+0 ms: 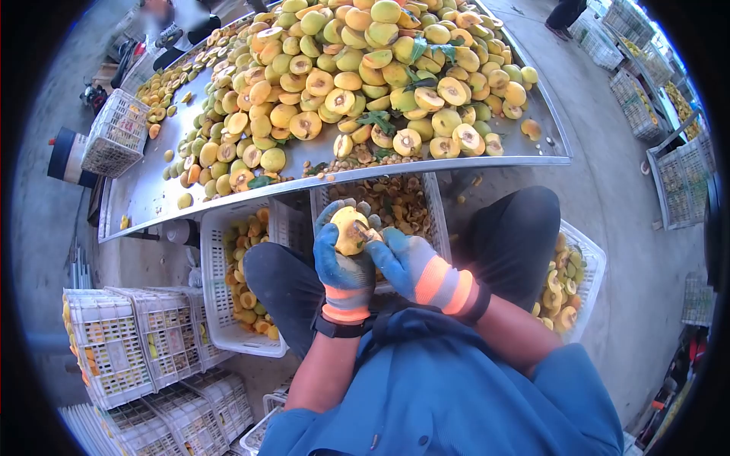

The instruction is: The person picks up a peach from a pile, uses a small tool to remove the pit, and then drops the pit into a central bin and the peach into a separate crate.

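Observation:
My left hand (340, 264), in a blue and grey glove with an orange cuff, is wrapped round a yellow peach (348, 229). A brownish cut patch shows on the peach's right side. My right hand (408, 262), gloved alike, is closed with its fingertips against that patch. What it grips, if anything, is hidden by the fingers. Both hands are above my lap, over the near end of a white crate (437, 204) of brown scraps and pits. Just beyond them, a metal table (334, 175) bears a large heap of whole and halved peaches (346, 80).
White crates of peach pieces stand beside my left knee (220, 304) and right knee (595, 262). Stacked crates (114, 342) rise at the left. Another crate (118, 133) sits by the table's left end. A person (179, 26) is at the far left; more crates (680, 178) line the right.

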The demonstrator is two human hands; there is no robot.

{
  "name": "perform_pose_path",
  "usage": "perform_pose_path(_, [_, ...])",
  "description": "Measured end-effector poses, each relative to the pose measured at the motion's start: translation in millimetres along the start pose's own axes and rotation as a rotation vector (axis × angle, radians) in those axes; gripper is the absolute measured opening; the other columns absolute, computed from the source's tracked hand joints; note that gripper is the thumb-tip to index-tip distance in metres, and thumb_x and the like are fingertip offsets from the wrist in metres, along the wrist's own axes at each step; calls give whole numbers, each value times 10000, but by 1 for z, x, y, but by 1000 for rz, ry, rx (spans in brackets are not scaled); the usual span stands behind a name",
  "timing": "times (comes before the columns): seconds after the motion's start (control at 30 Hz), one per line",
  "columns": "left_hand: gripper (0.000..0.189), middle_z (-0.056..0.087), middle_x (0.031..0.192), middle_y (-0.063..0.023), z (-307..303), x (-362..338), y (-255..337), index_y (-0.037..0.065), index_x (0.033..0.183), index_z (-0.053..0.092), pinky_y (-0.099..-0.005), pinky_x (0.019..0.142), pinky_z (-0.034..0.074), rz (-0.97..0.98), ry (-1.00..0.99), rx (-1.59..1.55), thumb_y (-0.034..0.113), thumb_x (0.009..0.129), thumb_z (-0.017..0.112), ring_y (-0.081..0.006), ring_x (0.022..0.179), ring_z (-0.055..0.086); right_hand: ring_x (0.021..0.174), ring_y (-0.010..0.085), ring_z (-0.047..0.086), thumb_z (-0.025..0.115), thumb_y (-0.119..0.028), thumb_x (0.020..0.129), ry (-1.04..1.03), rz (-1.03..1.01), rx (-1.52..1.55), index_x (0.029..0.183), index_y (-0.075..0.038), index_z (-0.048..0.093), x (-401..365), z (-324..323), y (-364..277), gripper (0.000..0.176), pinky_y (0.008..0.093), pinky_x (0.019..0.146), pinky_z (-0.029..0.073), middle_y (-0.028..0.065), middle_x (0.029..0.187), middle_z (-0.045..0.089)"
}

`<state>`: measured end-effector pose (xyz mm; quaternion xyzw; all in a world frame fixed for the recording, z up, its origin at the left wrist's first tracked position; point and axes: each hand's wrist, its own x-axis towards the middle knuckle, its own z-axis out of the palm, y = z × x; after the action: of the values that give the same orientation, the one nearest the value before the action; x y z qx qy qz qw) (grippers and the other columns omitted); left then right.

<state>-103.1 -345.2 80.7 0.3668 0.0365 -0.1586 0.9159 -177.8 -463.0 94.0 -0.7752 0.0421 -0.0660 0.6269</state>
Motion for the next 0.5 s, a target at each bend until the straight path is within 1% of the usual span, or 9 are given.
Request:
perform_pose_path(0.1, [467, 670, 1161, -158, 2, -6, -6, 60, 1280, 610, -417, 924, 556, 35, 81, 186, 464, 1087, 478, -295, 1031, 651, 798, 486, 665, 534, -277, 1098, -16, -104, -176, 1078, 27, 673, -6, 4, 9, 335, 531, 731, 523, 276, 915, 705])
perform_pose_path(0.2, [510, 673, 1099, -136, 7, -9, -4, 73, 1215, 615, -389, 873, 553, -2, 135, 234, 537, 1108, 435, -263, 960, 651, 776, 480, 666, 520, -276, 1094, -60, -117, -205, 1090, 25, 680, -9, 9, 16, 340, 526, 725, 529, 271, 886, 704])
perform_pose_path(0.3, [534, 674, 1050, -126, 3, -7, -8, 78, 1186, 612, -384, 841, 553, -4, 151, 230, 569, 1114, 413, -249, 913, 653, 781, 467, 673, 515, -269, 1087, -107, -166, -339, 1106, 21, 688, -10, 6, 20, 338, 523, 726, 534, 274, 886, 703])
perform_pose_path(0.4, [548, 673, 1029, -124, 2, -11, -10, 86, 1185, 607, -376, 807, 557, -11, 105, 220, 603, 1101, 444, -245, 891, 649, 793, 450, 689, 528, -266, 1075, -185, -414, -513, 1123, 20, 688, -9, -3, 25, 331, 498, 700, 537, 249, 885, 715])
perform_pose_path(0.47, [538, 674, 1013, -122, 5, -11, -13, 92, 1188, 601, -368, 787, 559, 14, 125, 209, 606, 1094, 471, -241, 881, 648, 751, 375, 688, 546, -283, 1073, -154, -338, -302, 1152, 13, 685, -7, -1, 34, 337, 460, 675, 537, 183, 821, 696])
perform_pose_path(0.5, [534, 675, 1005, -120, 4, -12, -15, 95, 1190, 598, -363, 777, 559, 24, 138, 204, 607, 1091, 484, -239, 876, 648, 720, 330, 671, 553, -297, 1074, -173, -292, -187, 1151, 5, 682, -8, 0, 37, 337, 434, 651, 531, 146, 790, 673])
